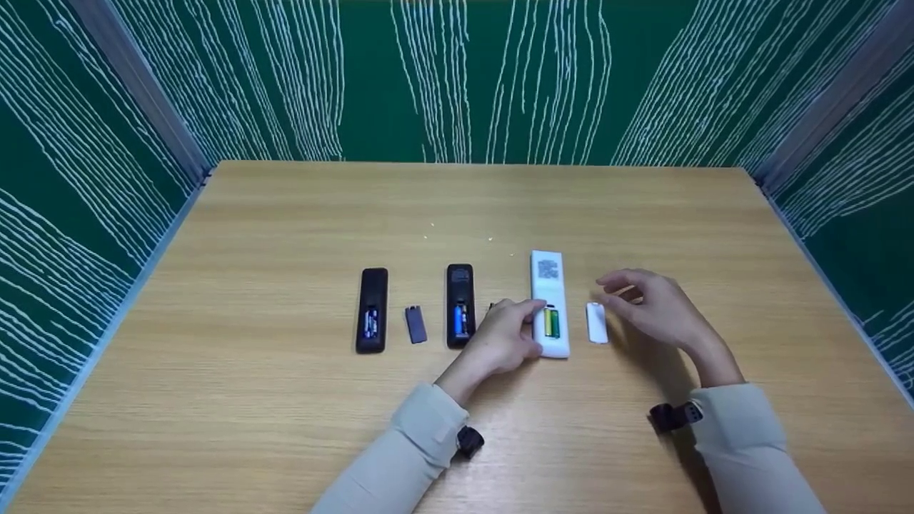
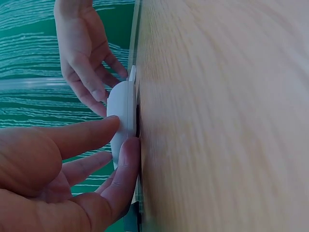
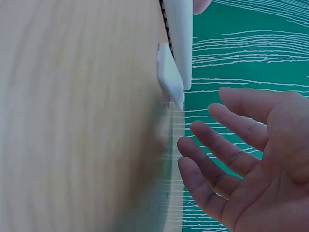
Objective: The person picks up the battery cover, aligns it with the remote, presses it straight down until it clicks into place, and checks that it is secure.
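Observation:
A white remote control (image 1: 554, 345) lies back side up, its battery compartment uncovered with green and yellow batteries (image 1: 552, 323) inside. My left hand (image 1: 503, 335) grips its left edge; the left wrist view shows the fingers and thumb spread along the side of the white remote (image 2: 118, 102). To the right of the remote lies its white battery cover (image 1: 597, 325), flat on the table. Just above and right of that cover, my right hand (image 1: 664, 310) hovers with loosely bent fingers. Nothing is between them in the right wrist view, where the cover (image 3: 169, 75) is apart from the fingertips.
Two black remotes lie to the left: one black remote (image 1: 372, 300) farther out, the other black remote (image 1: 460, 285) beside my left hand, both with batteries showing. A dark battery cover (image 1: 415, 325) lies between them. Small white bits (image 1: 490, 239) dot the wooden table (image 1: 285, 214) behind.

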Demonstrator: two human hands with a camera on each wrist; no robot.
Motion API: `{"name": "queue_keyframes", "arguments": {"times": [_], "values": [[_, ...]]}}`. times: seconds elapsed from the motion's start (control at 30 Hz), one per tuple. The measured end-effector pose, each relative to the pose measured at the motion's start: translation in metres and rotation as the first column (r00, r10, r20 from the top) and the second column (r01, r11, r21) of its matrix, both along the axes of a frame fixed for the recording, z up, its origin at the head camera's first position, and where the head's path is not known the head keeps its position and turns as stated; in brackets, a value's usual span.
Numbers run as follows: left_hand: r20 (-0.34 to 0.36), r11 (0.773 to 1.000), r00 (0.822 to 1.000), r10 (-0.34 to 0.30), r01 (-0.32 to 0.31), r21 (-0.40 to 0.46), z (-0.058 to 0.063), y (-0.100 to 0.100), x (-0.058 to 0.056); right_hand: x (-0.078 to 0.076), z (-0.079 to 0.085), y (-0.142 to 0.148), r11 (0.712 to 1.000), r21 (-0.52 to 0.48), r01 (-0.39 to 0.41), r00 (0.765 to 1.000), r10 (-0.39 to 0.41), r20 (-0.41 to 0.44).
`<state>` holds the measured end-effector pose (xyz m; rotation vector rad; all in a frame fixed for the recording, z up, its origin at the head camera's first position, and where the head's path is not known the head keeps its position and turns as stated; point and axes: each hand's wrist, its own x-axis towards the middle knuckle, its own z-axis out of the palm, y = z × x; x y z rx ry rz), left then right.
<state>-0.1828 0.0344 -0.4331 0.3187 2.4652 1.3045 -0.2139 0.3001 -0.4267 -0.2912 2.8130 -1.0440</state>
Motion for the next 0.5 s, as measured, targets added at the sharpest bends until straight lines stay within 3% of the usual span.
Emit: {"name": "queue_keyframes", "arguments": {"times": [0.5], "values": [[-0.003, 1.000, 1.000, 0.004, -0.004, 0.004, -0.0009, 0.0003, 0.0003, -0.0019, -0.0053, -0.0024, 0.998, 0.040, -0.053, 0.999, 0.053, 0.013]]}}
